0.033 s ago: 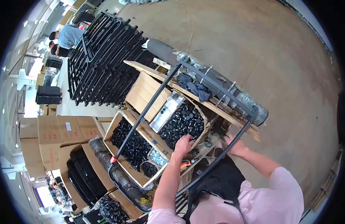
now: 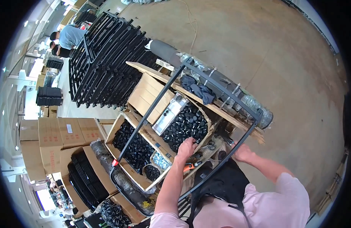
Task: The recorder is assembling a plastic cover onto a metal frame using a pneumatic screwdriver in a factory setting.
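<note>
My left hand [image 2: 187, 146] is curled down onto the near edge of the cardboard box of small black caps [image 2: 187, 125], fingers bent as if closing on the rim or a cap there; I cannot tell which. An orange-handled tool [image 2: 190, 166] lies just below it on the bench. My right hand [image 2: 242, 152] closes around the near end of the black metal frame [image 2: 206, 97], which rests tilted across the wooden workbench [image 2: 236, 119], I judge to steady it while the other hand works in the box. A second box of black parts [image 2: 135, 146] sits to the left, a dark cloth [image 2: 198, 91] lies on the bench, and stacked black racks [image 2: 103, 57] stand beyond. Set against the other picture, both hands and the frame lie in the same places; nothing has shifted.
</note>
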Demonstrator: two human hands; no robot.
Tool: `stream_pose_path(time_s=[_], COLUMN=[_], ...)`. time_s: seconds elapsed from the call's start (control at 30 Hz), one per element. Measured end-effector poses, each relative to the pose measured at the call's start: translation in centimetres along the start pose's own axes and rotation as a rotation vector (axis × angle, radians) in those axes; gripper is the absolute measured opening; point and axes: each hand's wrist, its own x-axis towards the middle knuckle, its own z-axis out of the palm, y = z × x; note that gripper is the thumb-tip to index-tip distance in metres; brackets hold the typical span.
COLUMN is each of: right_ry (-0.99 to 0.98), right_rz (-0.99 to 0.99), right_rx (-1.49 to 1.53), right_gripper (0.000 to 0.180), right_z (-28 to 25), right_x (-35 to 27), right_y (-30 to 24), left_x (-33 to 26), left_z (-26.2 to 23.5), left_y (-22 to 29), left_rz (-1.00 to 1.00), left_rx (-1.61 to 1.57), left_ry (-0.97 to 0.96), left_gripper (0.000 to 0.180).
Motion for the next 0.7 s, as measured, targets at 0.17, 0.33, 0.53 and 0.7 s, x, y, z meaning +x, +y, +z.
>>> stream_pose_path(time_s=[0.17,0.33,0.53,0.7], right_ry=[-0.449,0.309,0.318,0.302], right_rz=[-0.275,-0.425,0.034,0.067], right_rx=[0.221,0.116,-0.478,-0.365], right_gripper=[0.027,0.020,0.030,0.032], right_z=[-14.0,-13.6,-5.2,-5.7], right_x=[-6.1,6.8,22.1,21.1], right_y=[-6.6,-10.5,-10.2,-13.4], left_x=[-0.9,1.4,11.5,18.6], left_z=[-2.4,-8.1,-17.6,-24.1], left_y=[-0.1,2.7,9.7,7.7], left_rz=[-0.030,0.031,0.246,0.266], left_rx=[-0.154,-0.394,-0.525,-0.329], left_ry=[0.149,0.354,0.639,0.720], left_gripper=[0.036,0.031,0.040,0.035])
